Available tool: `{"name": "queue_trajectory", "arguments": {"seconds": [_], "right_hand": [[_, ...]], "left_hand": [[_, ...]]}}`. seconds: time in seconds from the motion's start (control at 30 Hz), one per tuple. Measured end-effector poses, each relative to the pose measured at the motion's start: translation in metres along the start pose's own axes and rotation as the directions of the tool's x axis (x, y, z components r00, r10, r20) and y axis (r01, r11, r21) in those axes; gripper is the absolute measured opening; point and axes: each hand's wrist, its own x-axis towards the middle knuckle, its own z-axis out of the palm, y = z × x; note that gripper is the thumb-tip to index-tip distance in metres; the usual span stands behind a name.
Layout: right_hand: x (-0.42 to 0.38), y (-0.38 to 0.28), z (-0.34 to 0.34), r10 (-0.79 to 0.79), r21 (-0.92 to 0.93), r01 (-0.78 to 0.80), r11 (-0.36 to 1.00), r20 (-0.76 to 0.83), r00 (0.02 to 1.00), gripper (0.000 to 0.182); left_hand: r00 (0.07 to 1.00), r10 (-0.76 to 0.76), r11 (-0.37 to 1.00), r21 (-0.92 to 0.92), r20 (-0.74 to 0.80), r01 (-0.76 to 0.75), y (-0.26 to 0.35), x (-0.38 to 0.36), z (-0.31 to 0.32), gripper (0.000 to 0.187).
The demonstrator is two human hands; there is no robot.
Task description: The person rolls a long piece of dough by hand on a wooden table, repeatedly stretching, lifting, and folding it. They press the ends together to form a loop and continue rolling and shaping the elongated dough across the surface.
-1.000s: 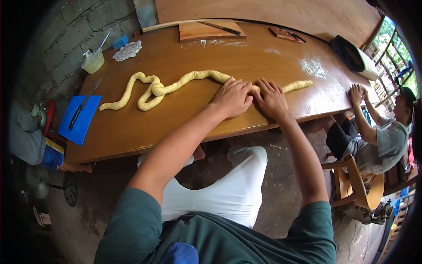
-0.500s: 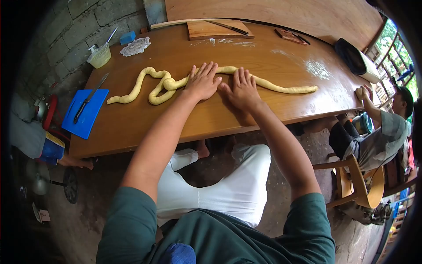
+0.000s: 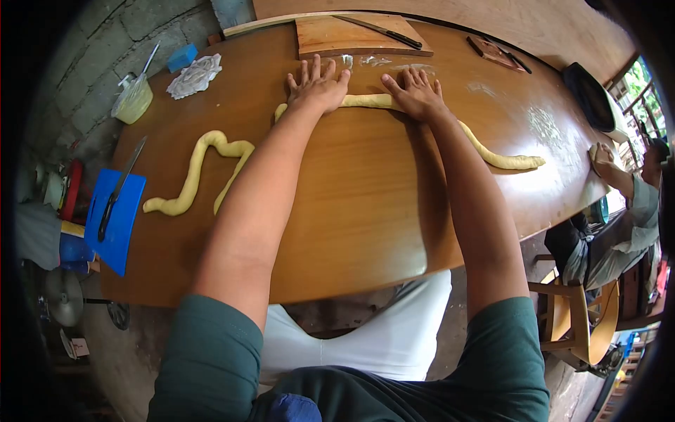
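A long rope of pale yellow dough (image 3: 369, 102) lies across the wooden table. My left hand (image 3: 318, 88) presses on it with fingers spread. Farther right, my right hand (image 3: 416, 95) rests flat on the same rope, its fingers apart too. Between the hands the dough runs nearly straight; beyond my right hand it curves toward me and ends in a blunt tip. On the left the rope bends in loops, and my left forearm hides part of it.
A knife lies on a blue cutting board (image 3: 116, 218) at the left. Behind it are a tub (image 3: 133, 102) with a utensil, a crumpled cloth (image 3: 195, 76) and a blue block (image 3: 182, 58). A wooden board (image 3: 337, 39) bears another knife. A person (image 3: 626, 211) sits at the right.
Both hands have pushed forward, away from me, and moved apart. The dough between them has gone with them toward the wooden board. My view has also shifted.
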Motion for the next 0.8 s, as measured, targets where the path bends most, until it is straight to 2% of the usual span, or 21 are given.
{"name": "queue_trajectory", "arguments": {"seconds": [0.1,0.13,0.2,0.23,0.3,0.33,0.43,0.47,0.53,0.6,0.67,0.7,0.77,0.8], "right_hand": [[0.032,0.006,0.001,-0.019,0.018,0.020,1.000,-0.084,0.996,0.099],[0.039,0.009,0.003,-0.011,0.016,0.013,1.000,-0.084,0.996,0.099],[0.047,0.010,0.002,-0.039,0.010,0.044,0.999,-0.308,0.950,0.079],[0.048,0.009,-0.001,-0.043,0.006,0.047,0.999,-0.308,0.950,0.079],[0.042,0.005,-0.008,-0.031,0.014,0.033,0.999,-0.135,0.990,0.083],[0.035,0.003,-0.008,-0.031,0.014,0.034,0.999,-0.141,0.990,0.083],[0.007,-0.005,-0.001,-0.055,-0.146,0.044,0.988,-0.070,0.996,0.074],[-0.005,-0.008,-0.003,-0.055,-0.149,0.042,0.988,-0.080,0.995,0.074],[-0.028,-0.014,-0.005,-0.031,-0.053,0.031,0.998,0.010,0.999,0.074],[-0.053,-0.017,-0.005,-0.034,-0.027,0.034,0.999,-0.001,0.999,0.072],[-0.084,-0.020,-0.004,-0.086,-0.030,0.085,0.996,-0.026,0.996,0.072],[-0.100,-0.020,0.000,-0.122,-0.006,0.121,0.993,-0.091,0.988,0.073],[-0.137,-0.024,0.000,-0.161,-0.058,0.154,0.986,-0.136,0.978,0.072],[-0.157,-0.025,-0.002,-0.213,-0.107,0.196,0.975,-0.171,0.962,0.071]], "left_hand": [[0.988,0.031,0.998,-0.042,-0.153,-0.038,0.000,0.034,0.005,0.073],[0.988,0.037,0.998,-0.044,-0.150,-0.044,0.000,0.041,0.005,0.073],[0.963,0.114,0.993,0.050,-0.243,-0.105,0.001,0.049,0.000,0.072],[0.963,0.111,0.994,0.047,-0.246,-0.102,0.000,0.048,0.002,0.072],[0.943,0.200,0.979,0.092,-0.265,-0.182,-0.001,0.037,0.006,0.069],[0.941,0.203,0.978,0.094,-0.270,-0.184,-0.002,0.028,0.008,0.069],[0.953,0.222,0.966,0.177,-0.208,-0.187,0.001,-0.008,0.009,0.072],[0.949,0.228,0.965,0.177,-0.217,-0.191,0.001,-0.016,0.011,0.072],[0.964,0.219,0.969,0.149,-0.150,-0.197,0.000,-0.036,0.013,0.074],[0.963,0.226,0.965,0.166,-0.146,-0.201,-0.001,-0.062,0.013,0.072],[0.954,0.292,0.951,0.128,-0.062,-0.283,-0.005,-0.087,0.009,0.069],[0.951,0.304,0.947,0.128,-0.063,-0.295,-0.008,-0.102,0.009,0.069],[0.872,0.455,0.890,0.082,-0.178,-0.448,-0.018,-0.133,0.008,0.060],[0.866,0.465,0.885,0.081,-0.182,-0.458,-0.023,-0.148,0.008,0.060]]}}
